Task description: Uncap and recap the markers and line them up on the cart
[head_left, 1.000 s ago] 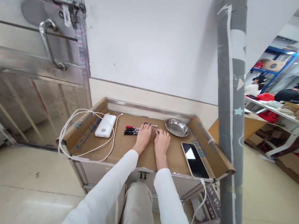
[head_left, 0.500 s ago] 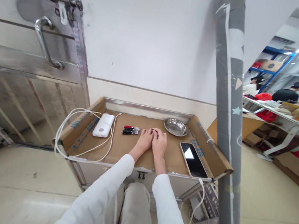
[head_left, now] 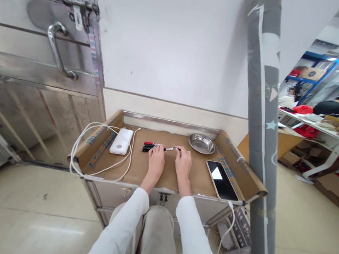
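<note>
A slim black pen [head_left: 170, 149] with a light band spans the gap between my hands, just above the cardboard. My left hand [head_left: 156, 162] is closed on its left end, and the fingers of my right hand [head_left: 183, 162] pinch its right end. Whether a cap sits at that end is too small to tell. Just left of my left hand lie several other pens [head_left: 148, 146], black with one red, side by side; my left fingers partly hide them.
A cardboard-lined tray top [head_left: 135, 169] bears a white power bank [head_left: 121, 141] with a looped white cable [head_left: 129, 159] at left. At right are a round steel dish [head_left: 202, 143] and a phone [head_left: 221, 181]. A tall grey roll [head_left: 265, 95] leans beside the right edge.
My hands have moved apart, the left one leftward towards the pens lying there, and the pen between them now shows. The whole view has shifted slightly.
</note>
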Demonstrator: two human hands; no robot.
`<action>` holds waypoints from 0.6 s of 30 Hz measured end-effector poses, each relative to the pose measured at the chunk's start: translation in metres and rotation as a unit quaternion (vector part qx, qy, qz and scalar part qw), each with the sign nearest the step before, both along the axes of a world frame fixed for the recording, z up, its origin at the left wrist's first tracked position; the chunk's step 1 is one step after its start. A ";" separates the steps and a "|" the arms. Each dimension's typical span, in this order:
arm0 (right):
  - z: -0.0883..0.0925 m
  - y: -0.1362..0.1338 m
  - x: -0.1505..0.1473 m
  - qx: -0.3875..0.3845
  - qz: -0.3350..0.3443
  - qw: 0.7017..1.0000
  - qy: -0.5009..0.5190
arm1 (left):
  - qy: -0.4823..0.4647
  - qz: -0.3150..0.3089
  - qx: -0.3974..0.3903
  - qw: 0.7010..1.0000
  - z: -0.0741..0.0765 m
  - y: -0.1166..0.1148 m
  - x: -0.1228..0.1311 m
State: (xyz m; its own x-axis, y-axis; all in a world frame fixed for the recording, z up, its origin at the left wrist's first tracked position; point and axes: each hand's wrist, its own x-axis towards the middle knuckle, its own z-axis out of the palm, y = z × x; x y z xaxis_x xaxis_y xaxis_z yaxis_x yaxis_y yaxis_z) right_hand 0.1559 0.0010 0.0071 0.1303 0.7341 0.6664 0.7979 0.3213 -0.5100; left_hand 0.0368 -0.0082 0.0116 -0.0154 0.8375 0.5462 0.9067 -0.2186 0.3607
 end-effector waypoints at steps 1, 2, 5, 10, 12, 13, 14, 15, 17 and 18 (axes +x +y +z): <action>0.000 0.000 0.000 0.001 0.003 1.000 -0.007 | 0.002 -0.003 0.002 1.000 0.000 0.000 0.000; 0.000 0.000 0.000 0.002 0.004 1.000 -0.012 | 0.004 -0.006 0.005 1.000 0.001 0.000 0.000; -0.002 0.001 0.000 0.001 -0.011 1.000 -0.020 | 0.000 0.007 0.015 1.000 0.001 0.000 0.000; -0.001 0.001 0.000 -0.009 -0.021 0.999 -0.043 | 0.002 0.023 0.019 1.000 -0.001 0.000 0.000; 0.001 -0.002 -0.002 -0.014 -0.016 0.998 -0.056 | 0.009 0.011 0.023 1.000 -0.003 0.002 0.000; 0.002 -0.003 -0.004 -0.016 -0.006 0.998 -0.060 | 0.009 0.009 0.024 1.000 -0.003 0.003 0.000; 0.004 -0.004 -0.005 -0.017 0.015 0.998 -0.065 | 0.007 0.009 0.025 1.000 -0.004 0.003 0.000; 0.005 -0.006 -0.006 -0.019 0.047 0.996 -0.071 | 0.004 0.012 0.025 1.000 -0.004 0.004 0.000; 0.008 -0.008 -0.009 -0.027 0.118 0.989 -0.082 | -0.003 0.020 0.023 1.000 -0.003 0.003 -0.001; 0.008 -0.009 -0.009 -0.033 0.144 0.985 -0.087 | -0.005 0.024 0.023 0.999 -0.002 0.003 -0.001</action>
State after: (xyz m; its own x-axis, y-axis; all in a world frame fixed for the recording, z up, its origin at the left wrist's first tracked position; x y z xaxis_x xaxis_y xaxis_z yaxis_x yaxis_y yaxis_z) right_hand 0.1464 -0.0083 0.0152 -0.2005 0.7663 0.6104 0.7557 0.5175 -0.4015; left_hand 0.0360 -0.0056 0.0093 -0.0609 0.8097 0.5837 0.9127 -0.1916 0.3610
